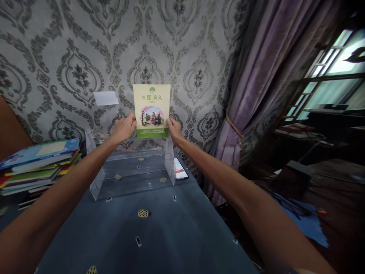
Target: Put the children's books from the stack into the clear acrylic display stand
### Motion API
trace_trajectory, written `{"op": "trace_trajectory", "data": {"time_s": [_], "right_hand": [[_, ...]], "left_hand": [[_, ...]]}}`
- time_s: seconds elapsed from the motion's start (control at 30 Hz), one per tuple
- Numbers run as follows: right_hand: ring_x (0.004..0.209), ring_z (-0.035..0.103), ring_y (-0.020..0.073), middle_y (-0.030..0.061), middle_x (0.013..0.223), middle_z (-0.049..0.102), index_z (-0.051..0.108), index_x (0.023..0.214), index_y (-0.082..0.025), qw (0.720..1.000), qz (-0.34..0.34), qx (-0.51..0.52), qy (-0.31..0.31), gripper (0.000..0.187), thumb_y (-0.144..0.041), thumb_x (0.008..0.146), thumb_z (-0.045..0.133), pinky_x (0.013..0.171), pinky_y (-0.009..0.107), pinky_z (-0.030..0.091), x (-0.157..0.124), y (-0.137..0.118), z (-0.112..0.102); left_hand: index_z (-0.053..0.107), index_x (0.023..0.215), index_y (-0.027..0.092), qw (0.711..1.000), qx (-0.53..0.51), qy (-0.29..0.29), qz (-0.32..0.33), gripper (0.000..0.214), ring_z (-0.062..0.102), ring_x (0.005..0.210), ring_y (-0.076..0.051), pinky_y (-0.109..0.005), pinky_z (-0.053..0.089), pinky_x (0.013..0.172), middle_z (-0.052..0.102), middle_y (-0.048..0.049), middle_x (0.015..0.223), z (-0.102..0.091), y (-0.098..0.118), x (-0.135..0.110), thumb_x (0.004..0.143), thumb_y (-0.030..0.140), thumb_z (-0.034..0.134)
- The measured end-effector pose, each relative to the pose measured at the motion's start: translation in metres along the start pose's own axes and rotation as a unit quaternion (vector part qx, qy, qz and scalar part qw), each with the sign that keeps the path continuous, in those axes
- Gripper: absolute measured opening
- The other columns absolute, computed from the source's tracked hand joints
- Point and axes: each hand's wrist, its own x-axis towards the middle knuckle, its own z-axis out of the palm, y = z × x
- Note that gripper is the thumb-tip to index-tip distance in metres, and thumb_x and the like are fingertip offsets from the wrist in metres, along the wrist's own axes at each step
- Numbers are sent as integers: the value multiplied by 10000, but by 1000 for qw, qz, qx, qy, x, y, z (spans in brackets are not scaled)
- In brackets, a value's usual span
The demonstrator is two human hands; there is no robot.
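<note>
Upright between my two hands is a thin cream and green book (152,106), its illustrated front cover facing me. My left hand (124,127) grips its left edge with curled fingers, and my right hand (173,128) pinches the right edge near the bottom. Below and partly behind the hands stands a clear plastic tiered rack (132,175) on the blue-grey tablecloth (159,236). The book is at the rack's back top; whether its lower edge touches the rack I cannot tell.
A stack of books (42,160) lies on the left. Beside the rack's right side is a phone (180,168) with a lit screen. A white paper (105,98) is on the patterned wall. A purple curtain (256,76), a blue cloth (308,224) and a dark desk are at right.
</note>
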Motion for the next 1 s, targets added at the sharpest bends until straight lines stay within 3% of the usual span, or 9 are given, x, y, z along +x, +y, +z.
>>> {"op": "trace_trajectory", "data": {"time_s": [0.27, 0.7, 1.0], "right_hand": [[771, 492, 196, -4, 717, 498, 498, 721, -234, 1000, 12, -22, 4, 314, -482, 896, 420, 734, 301, 448, -4, -5, 1], [760, 488, 187, -23, 700, 501, 515, 706, -231, 998, 54, -9, 16, 274, -459, 820, 413, 725, 287, 428, -2, -4, 4], [722, 477, 188, -30, 640, 473, 504, 661, -237, 998, 55, -22, 22, 251, -413, 820, 422, 725, 297, 436, 1, -3, 5]], "left_hand": [[624, 1032, 232, 999, -8, 41, -18, 218, 677, 992, -318, -472, 457, 944, 734, -99, 962, 6, 2, -1, 969, 287, 422], [633, 1084, 201, 999, -34, 12, -12, 263, 668, 1078, -383, -540, 442, 973, 728, -162, 1107, 3, 1, -1, 977, 286, 408], [623, 1082, 220, 999, -35, 14, -2, 246, 665, 1096, -346, -488, 445, 989, 738, -135, 1069, 4, 0, 0, 984, 284, 407]]}}
